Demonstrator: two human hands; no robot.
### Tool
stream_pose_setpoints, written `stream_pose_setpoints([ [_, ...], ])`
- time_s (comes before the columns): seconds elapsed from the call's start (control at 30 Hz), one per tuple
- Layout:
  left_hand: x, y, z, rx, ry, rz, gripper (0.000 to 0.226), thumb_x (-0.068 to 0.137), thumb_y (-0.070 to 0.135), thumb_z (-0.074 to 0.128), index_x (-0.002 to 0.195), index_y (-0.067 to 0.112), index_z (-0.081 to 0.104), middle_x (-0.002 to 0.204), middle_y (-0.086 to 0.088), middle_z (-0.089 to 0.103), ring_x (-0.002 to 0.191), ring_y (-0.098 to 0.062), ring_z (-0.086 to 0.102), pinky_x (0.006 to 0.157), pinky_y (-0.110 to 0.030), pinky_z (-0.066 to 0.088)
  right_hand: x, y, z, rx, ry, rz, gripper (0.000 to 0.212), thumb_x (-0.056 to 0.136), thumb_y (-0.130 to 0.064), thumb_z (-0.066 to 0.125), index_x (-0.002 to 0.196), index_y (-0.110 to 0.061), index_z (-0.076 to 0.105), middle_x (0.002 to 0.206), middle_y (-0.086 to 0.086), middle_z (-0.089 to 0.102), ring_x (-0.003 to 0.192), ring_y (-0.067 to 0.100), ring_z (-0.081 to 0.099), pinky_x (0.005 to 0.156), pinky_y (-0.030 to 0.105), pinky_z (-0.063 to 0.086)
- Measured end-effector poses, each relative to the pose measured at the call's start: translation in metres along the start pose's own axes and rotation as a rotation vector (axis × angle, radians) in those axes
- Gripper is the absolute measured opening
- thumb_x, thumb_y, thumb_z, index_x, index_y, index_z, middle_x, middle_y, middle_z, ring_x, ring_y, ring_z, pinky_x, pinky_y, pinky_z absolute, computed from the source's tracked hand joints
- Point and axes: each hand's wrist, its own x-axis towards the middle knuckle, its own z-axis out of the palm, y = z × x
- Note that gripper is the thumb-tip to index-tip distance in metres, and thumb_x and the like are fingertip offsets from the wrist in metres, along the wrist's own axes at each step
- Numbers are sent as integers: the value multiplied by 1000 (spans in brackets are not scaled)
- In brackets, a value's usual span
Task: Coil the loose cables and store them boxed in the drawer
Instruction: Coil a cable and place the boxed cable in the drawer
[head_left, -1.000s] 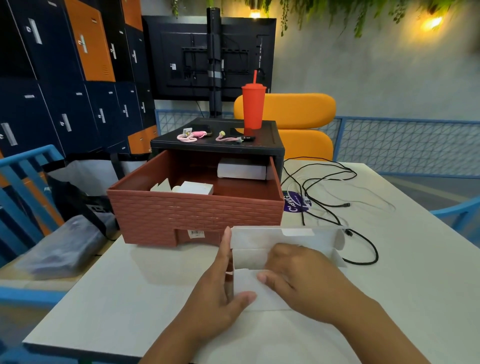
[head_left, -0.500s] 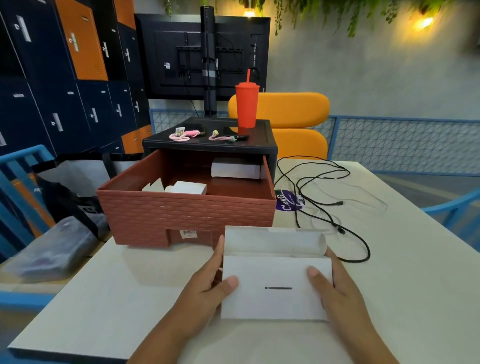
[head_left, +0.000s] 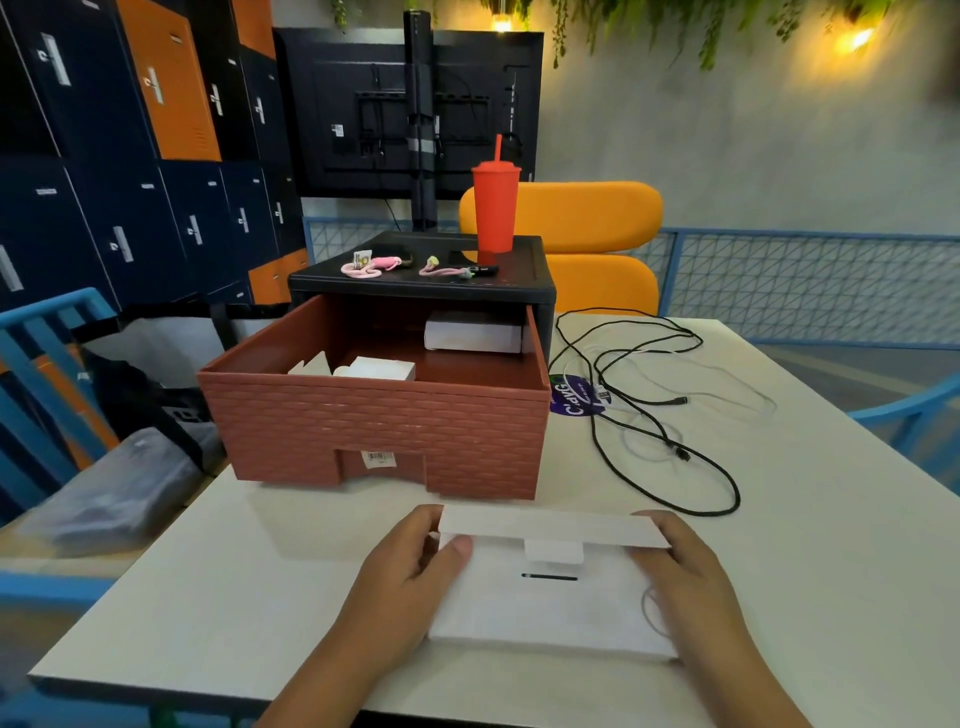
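Observation:
A flat white cardboard box (head_left: 550, 608) lies on the white table near its front edge. Its lid flap is folded down, with the tab just above a dark slot. My left hand (head_left: 410, 577) grips the box's left end, thumb on top. My right hand (head_left: 685, 571) holds its right end, fingers over the lid. Behind it a red brick-patterned drawer (head_left: 379, 431) stands pulled out of a black cabinet, with white boxes (head_left: 472, 332) inside. Loose black cables (head_left: 644, 415) and a thin white cable sprawl on the table to the right.
On the black cabinet (head_left: 426, 280) stand a red tumbler with a straw (head_left: 495, 208) and pink coiled cords (head_left: 371, 265). A purple sticker (head_left: 576, 397) lies beside the drawer. Blue chairs flank the table; a grey bag (head_left: 114, 488) rests on the left one. An orange chair stands behind.
The box's upright lid flap has been folded down toward the slot. My right hand moved from pressing inside the box to its right end.

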Motion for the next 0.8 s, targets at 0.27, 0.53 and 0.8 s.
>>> stream_pose_setpoints([
  [0.27, -2, 6, -1, 45, -36, 24, 39, 96, 20, 46, 118, 53, 45, 115, 17, 56, 90, 11, 55, 76, -4, 40, -2, -4, -4, -500, -147, -358, 40, 74, -44, 49, 111, -58, 50, 125, -38, 35, 118, -11, 37, 95, 18, 36],
  [0.53, 0, 0, -2, -26, -109, -33, 41, 88, 33, 62, 117, 55, 45, 125, 32, 47, 112, 21, 43, 94, -5, 35, -1, -18, 9, -793, -180, -258, 73, 75, -72, 47, 138, -38, 38, 131, -16, 42, 115, 7, 45, 86, 20, 38],
  [0.8, 0, 3, -6, 29, -127, -27, 54, 88, 30, 61, 121, 61, 33, 122, 44, 30, 110, 31, 24, 86, 2, 27, 5, -22, 17, -847, -204, -167, 61, 85, -63, 43, 140, -38, 34, 135, -11, 37, 115, 14, 49, 90, 26, 41],
])
